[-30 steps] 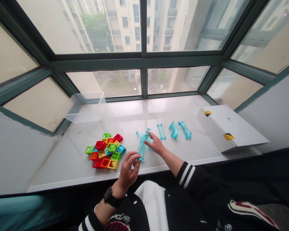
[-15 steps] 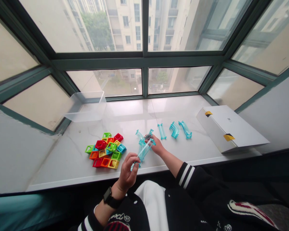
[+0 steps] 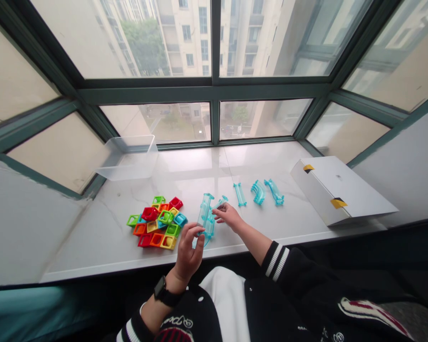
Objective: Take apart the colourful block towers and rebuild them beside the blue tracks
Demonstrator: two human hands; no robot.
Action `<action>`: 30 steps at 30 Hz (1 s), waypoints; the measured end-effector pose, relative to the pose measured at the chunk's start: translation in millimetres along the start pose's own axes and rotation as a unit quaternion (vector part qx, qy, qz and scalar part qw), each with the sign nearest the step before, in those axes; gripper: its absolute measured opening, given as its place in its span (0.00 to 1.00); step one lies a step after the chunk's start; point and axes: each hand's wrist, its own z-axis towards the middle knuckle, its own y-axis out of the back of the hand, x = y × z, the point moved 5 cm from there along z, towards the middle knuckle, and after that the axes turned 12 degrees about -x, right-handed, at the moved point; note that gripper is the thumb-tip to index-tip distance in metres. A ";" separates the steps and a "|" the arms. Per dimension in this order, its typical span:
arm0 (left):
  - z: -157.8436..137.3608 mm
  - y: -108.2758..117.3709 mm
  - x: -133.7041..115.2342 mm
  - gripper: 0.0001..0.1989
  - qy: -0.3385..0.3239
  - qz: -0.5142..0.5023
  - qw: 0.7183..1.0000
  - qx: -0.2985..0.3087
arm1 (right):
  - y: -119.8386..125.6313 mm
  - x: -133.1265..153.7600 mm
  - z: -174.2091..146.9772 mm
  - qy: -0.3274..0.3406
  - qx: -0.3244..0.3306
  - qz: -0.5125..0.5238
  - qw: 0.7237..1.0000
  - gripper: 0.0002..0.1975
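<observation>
A blue track point(image 3: 204, 210) is pinched in the left grip point(image 3: 189, 246) — a second strip point(image 3: 220, 201) in the right grip point(image 3: 229, 217). Left of both, blocks point(image 3: 157, 222) are heaped.

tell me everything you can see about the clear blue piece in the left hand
The clear blue piece is a long, straight, see-through part that looks like plastic, with a wider far end. The left hand pinches its near end, partly hiding it. It points away toward the window, just right of the coloured blocks. Other blue pieces overlap it in view; whether they touch is unclear.
</observation>
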 end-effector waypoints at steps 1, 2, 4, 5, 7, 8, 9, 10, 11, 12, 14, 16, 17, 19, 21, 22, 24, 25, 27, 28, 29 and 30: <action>-0.5 -0.3 1.4 0.09 0.004 0.000 1.000 0.002 | -0.2 -0.7 -1.0 -0.013 -0.001 0.004 1.000 0.25; -0.7 -0.4 2.3 0.09 0.008 -0.001 1.000 0.003 | -0.2 -1.6 -1.8 -0.023 -0.001 0.006 1.000 0.24; -0.6 -0.1 3.4 0.09 0.015 -0.001 1.000 0.004 | 0.9 -3.6 -2.5 -0.040 -0.008 0.006 0.999 0.20; -0.6 0.0 3.8 0.09 0.018 -0.002 1.000 0.003 | 1.7 -5.0 -2.5 -0.049 -0.013 0.003 0.999 0.18; -0.8 0.3 4.9 0.10 0.023 -0.006 1.000 0.003 | 2.9 -7.9 -2.4 -0.068 -0.018 0.000 0.998 0.14; -1.1 0.3 6.0 0.10 0.026 -0.007 1.000 0.004 | 3.0 -9.3 -2.3 -0.078 -0.015 0.000 0.997 0.13; -1.4 0.3 7.2 0.10 0.029 -0.008 1.000 0.004 | 2.7 -10.7 -2.3 -0.089 -0.009 0.000 0.996 0.12; -1.8 0.2 8.5 0.10 0.031 -0.007 0.999 0.004 | 2.1 -12.3 -2.4 -0.103 0.000 0.002 0.995 0.11; -2.2 0.0 9.7 0.10 0.033 -0.006 0.999 0.004 | 1.5 -14.0 -2.7 -0.119 0.010 0.004 0.993 0.11; -2.4 -0.3 10.7 0.10 0.034 -0.004 0.999 0.002 | 0.7 -15.7 -3.2 -0.137 0.022 0.006 0.990 0.11; -2.2 -1.0 11.6 0.10 0.036 -0.003 0.999 0.000 | -0.6 -18.3 -4.8 -0.172 0.044 0.011 0.984 0.12; -1.4 -2.2 11.1 0.10 0.038 -0.004 0.999 0.000 | -2.1 -20.9 -8.2 -0.218 0.067 0.017 0.974 0.14; -0.9 -2.7 10.3 0.10 0.038 -0.006 0.999 0.000 | -3.0 -22.2 -10.9 -0.246 0.079 0.023 0.966 0.15; 0.3 -3.5 8.3 0.10 0.037 -0.007 0.999 0.001 | -4.2 -23.6 -17.0 -0.295 0.097 0.033 0.950 0.16; 1.2 -3.5 6.6 0.10 0.035 -0.006 0.999 0.000 | -4.1 -21.0 -21.5 -0.303 0.107 0.040 0.946 0.15; 1.6 -3.4 6.2 0.10 0.033 -0.004 0.999 -0.001 | -3.4 -18.1 -22.5 -0.290 0.108 0.044 0.950 0.14; 2.5 -3.0 6.2 0.10 0.031 0.001 1.000 -0.001 | -0.4 -11.0 -23.6 -0.259 0.107 0.056 0.958 0.13; 2.9 -2.9 6.4 0.10 0.030 0.004 1.000 0.000 | 1.9 -7.3 -23.8 -0.245 0.105 0.066 0.962 0.13; 4.1 -2.9 6.7 0.10 0.028 0.012 1.000 0.002 | 8.6 -0.1 -23.8 -0.220 0.096 0.088 0.967 0.12; 4.8 -3.0 6.6 0.10 0.027 0.015 1.000 0.003 | 12.9 3.2 -24.0 -0.207 0.089 0.100 0.969 0.12; 5.4 -3.3 6.1 0.10 0.027 0.016 1.000 0.004 | 17.7 6.1 -24.7 -0.196 0.081 0.109 0.971 0.11; 5.8 -3.9 5.6 0.10 0.028 0.015 0.999 0.006 | 22.4 8.8 -26.2 -0.186 0.074 0.119 0.972 0.10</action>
